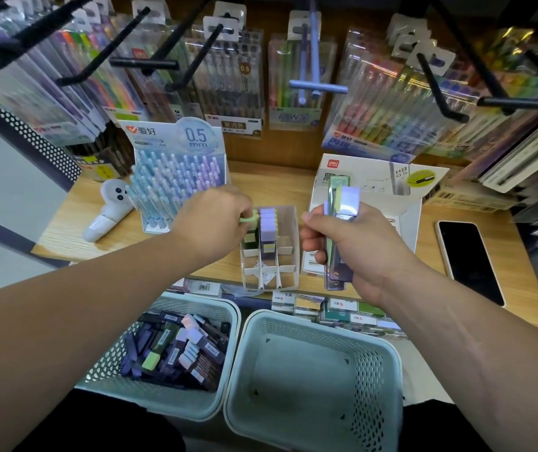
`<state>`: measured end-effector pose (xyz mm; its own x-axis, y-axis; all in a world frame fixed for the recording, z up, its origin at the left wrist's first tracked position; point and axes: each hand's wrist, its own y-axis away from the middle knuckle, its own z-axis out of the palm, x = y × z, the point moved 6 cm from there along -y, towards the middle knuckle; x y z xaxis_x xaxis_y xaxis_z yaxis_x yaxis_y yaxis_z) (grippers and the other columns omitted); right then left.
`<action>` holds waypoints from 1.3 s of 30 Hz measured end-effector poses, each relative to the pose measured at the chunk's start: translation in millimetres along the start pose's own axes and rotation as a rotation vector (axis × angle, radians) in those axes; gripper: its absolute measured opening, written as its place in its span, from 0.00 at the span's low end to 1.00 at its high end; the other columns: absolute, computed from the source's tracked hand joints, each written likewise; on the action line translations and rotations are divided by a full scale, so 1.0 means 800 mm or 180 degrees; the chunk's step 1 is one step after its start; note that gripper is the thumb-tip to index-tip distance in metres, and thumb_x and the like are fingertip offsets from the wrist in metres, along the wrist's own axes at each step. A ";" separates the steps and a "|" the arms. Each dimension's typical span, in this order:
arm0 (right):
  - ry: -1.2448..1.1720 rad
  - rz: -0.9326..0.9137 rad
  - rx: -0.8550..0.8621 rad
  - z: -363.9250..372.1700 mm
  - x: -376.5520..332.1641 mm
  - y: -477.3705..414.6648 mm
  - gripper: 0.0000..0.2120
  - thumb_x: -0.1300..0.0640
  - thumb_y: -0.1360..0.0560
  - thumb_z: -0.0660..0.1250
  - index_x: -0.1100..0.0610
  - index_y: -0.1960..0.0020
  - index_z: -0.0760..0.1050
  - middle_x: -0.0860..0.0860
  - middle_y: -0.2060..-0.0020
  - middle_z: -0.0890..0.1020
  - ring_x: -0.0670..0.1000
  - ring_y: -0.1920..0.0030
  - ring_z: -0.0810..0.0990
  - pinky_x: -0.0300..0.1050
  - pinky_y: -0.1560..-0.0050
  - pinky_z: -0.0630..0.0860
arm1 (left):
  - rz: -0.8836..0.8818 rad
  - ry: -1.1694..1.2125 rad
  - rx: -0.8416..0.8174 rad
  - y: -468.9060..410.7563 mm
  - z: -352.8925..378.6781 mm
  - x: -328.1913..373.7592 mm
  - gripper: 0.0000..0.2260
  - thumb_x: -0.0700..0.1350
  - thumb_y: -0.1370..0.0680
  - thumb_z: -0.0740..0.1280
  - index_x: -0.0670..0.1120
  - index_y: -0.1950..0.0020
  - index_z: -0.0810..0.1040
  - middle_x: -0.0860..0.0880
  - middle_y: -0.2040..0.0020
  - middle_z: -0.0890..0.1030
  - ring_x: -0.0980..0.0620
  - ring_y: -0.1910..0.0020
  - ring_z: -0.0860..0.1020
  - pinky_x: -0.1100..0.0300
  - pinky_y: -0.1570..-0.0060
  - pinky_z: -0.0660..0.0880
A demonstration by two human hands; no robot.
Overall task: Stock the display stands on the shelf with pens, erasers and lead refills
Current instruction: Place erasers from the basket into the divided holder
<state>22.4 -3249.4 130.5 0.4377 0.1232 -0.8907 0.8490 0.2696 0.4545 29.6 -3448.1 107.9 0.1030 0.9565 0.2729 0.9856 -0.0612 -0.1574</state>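
A clear display stand point(288, 220) with white dividers sits on the wooden shelf point(277, 187). Its left and middle columns hold green and purple erasers point(268, 220). My left hand point(210, 223) pinches a green eraser point(250, 219) at the top of the stand's left column. Just right of the stand, my right hand point(352, 249) grips a small bundle of erasers point(342, 230), purple and green tops sticking up. A pen display point(176, 171) marked 0.5 mm stands at the left, full of pens. A white lead refill display box point(375, 187) stands behind my right hand.
Two pale baskets sit below the shelf: the left basket point(225, 308) holds several erasers and dark refill cases, the right basket point(388, 353) shows a bare bottom. A phone point(470, 259) lies on the shelf at right, a white ghost-shaped item point(111, 207) at left. Pen packs hang on black hooks point(143, 63) above.
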 end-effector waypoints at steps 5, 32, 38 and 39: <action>-0.0374 0.0305 -0.0299 0.009 0.004 0.004 0.04 0.64 0.22 0.68 0.59 0.55 0.79 0.57 0.64 0.81 0.52 0.66 0.77 0.42 0.67 0.76 | -0.0156 -0.0073 -0.0053 -0.003 0.006 -0.006 0.06 0.45 0.28 0.76 0.47 0.57 0.80 0.50 0.55 0.78 0.46 0.58 0.79 0.51 0.58 0.78; -0.0685 0.0559 -0.1088 0.039 0.001 0.014 0.07 0.65 0.23 0.68 0.65 0.47 0.83 0.61 0.55 0.86 0.54 0.60 0.86 0.46 0.57 0.85 | -0.1274 0.3994 -0.0973 0.009 -0.030 0.052 0.02 0.42 0.25 0.72 0.45 0.57 0.82 0.50 0.70 0.78 0.56 0.72 0.70 0.65 0.73 0.65; -0.0509 0.0574 -0.0748 0.031 -0.002 0.009 0.08 0.58 0.22 0.69 0.62 0.50 0.83 0.60 0.58 0.86 0.57 0.60 0.86 0.51 0.55 0.85 | -0.1547 0.4249 -0.0688 0.006 -0.025 0.045 0.04 0.38 0.21 0.67 0.41 0.51 0.83 0.47 0.68 0.81 0.55 0.71 0.75 0.64 0.73 0.68; -0.0496 0.0541 -0.0589 0.027 -0.001 0.006 0.07 0.58 0.22 0.69 0.63 0.50 0.82 0.60 0.59 0.86 0.58 0.60 0.86 0.52 0.55 0.85 | -0.1610 0.4202 -0.0639 0.005 -0.025 0.043 0.05 0.38 0.20 0.67 0.40 0.50 0.82 0.47 0.68 0.81 0.55 0.72 0.75 0.64 0.73 0.68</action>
<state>32.5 -3268.6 133.7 0.6212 0.0373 -0.7828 0.6975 0.4291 0.5739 39.7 -3420.8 135.8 -0.3223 -0.0680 0.9442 0.9437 0.0553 0.3262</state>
